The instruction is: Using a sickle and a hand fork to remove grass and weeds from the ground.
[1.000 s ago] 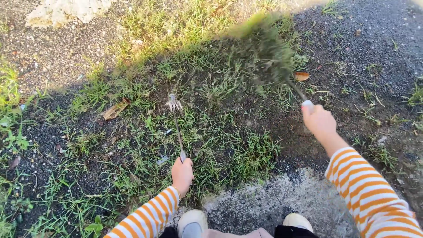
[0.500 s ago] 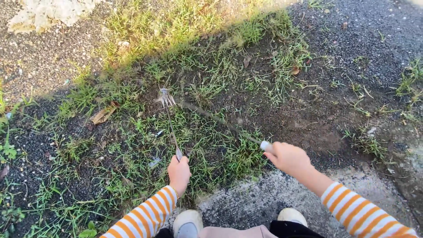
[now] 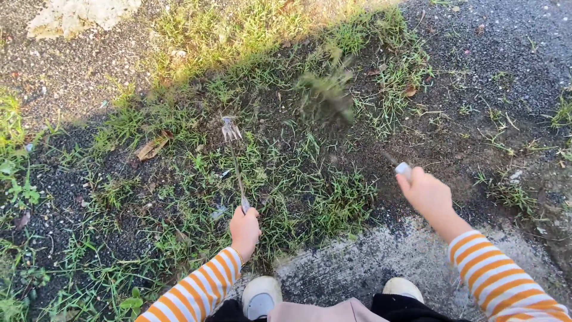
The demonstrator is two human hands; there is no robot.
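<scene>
The left hand (image 3: 245,228) is closed around the lower end of a thin metal hand rake (image 3: 235,160), whose shaft runs away from the person and whose small pronged head rests on the grass patch (image 3: 286,179) among the blades. The right hand (image 3: 426,194) is closed around the pale handle end of a second long tool (image 3: 400,167); its shaft points up and to the left, and the far part is motion-blurred, so the working end cannot be made out beyond a smeared clump of grass (image 3: 325,95) near the upper middle of the patch. Both arms wear orange-and-white striped sleeves (image 3: 499,280). Two pale shoes (image 3: 260,296) stand at the bottom edge on a worn concrete slab (image 3: 357,268). Dark gravel (image 3: 506,42) borders the grass on the right, and a dry brown leaf (image 3: 152,147) lies left of the rake head. A pale rock (image 3: 77,15) sits at the top left corner.
</scene>
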